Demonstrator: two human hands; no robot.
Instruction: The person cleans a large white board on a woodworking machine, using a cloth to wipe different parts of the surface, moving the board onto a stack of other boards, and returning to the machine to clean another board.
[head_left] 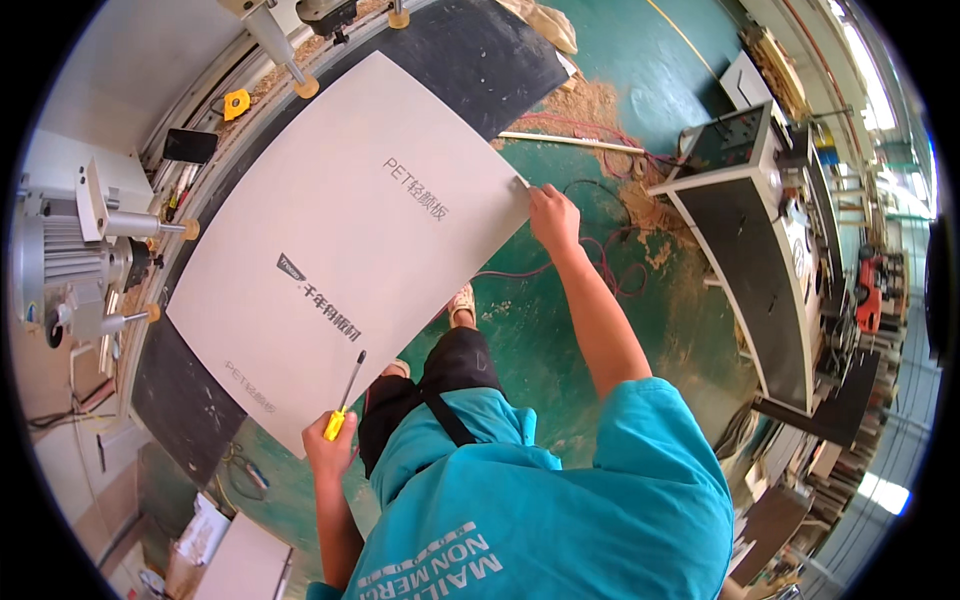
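The right hand (553,218) pinched the panel's (350,240) right corner while the left hand (330,447) clasped a screwdriver (345,400) at its lower corner, long axis running upper-left.

Bright daylight, sharp, fisheye-bent edges.

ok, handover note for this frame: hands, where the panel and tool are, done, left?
Left hand: gripping a yellow-handled screwdriver, shaft lying over the white panel's near corner.
Right hand: pinching the panel's far right corner.
Panel: flat on the dark machine table, overhanging toward the person.
Done: panel laid on the table, held at two corners.
Left: nothing looks fastened or cut yet; both hands are on it.
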